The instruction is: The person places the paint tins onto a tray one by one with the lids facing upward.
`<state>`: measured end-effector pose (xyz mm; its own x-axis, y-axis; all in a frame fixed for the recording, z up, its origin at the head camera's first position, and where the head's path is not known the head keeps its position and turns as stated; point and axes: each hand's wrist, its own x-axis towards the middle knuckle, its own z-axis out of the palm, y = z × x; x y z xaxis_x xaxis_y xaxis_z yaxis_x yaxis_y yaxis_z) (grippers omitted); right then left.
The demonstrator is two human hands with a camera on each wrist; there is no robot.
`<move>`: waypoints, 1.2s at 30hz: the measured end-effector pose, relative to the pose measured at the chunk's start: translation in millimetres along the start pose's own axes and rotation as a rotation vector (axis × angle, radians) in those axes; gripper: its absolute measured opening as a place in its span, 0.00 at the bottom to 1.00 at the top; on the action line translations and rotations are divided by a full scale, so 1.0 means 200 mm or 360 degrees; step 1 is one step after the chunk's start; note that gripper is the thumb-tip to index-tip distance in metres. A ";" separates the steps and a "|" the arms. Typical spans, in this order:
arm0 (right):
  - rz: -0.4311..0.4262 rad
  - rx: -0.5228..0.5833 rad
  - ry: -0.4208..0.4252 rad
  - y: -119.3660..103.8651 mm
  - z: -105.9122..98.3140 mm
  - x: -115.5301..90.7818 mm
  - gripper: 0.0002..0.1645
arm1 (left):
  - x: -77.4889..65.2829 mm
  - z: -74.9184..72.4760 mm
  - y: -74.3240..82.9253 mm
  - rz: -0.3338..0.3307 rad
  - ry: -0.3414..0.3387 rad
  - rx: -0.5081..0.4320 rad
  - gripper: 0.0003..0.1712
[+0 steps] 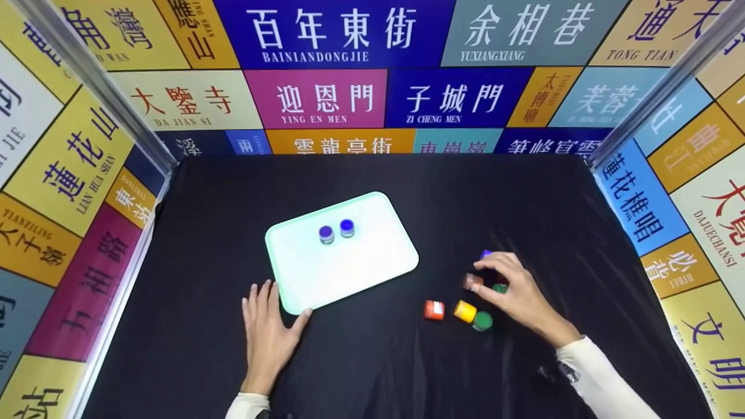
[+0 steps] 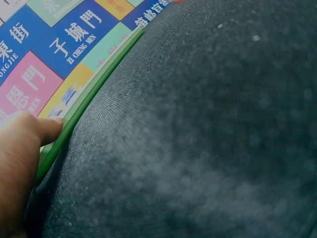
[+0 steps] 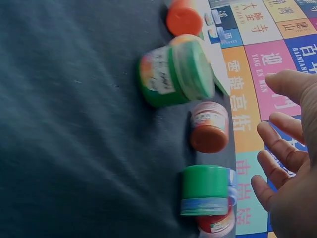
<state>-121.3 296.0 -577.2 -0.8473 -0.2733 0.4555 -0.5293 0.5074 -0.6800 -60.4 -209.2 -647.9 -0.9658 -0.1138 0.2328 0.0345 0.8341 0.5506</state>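
A white tray with a pale green rim lies on the table. My left hand rests at its near left corner with fingers spread; in the left wrist view the thumb touches the green rim. Two small paint jars with blue-purple lids stand on the tray. My right hand reaches over a group of paint jars, its thumb and fingers parted around a brown jar. The right wrist view shows the fingers loosely spread, apart from the brown jar. A blue-purple jar is partly hidden behind the hand.
A red-orange jar, a yellow jar and a green jar lie or stand near the right hand. Another green jar stands beside a red jar. Black cloth covers the table; printed panels enclose it.
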 end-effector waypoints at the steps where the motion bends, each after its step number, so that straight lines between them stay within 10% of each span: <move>1: 0.0004 0.0009 0.0002 0.00 0.00 -0.02 0.29 | 0.00 0.00 0.00 0.0003 -0.0001 -0.0002 0.56; 36: -0.0170 -0.0100 -0.0012 -0.05 0.08 -0.28 0.31 | -0.02 0.01 -0.01 0.0097 0.0103 -0.0039 0.54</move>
<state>-68.6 292.6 -605.1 -0.7868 -0.3346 0.5187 -0.6127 0.5251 -0.5906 -57.6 -209.7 -651.4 -0.9431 -0.0986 0.3176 0.0997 0.8272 0.5530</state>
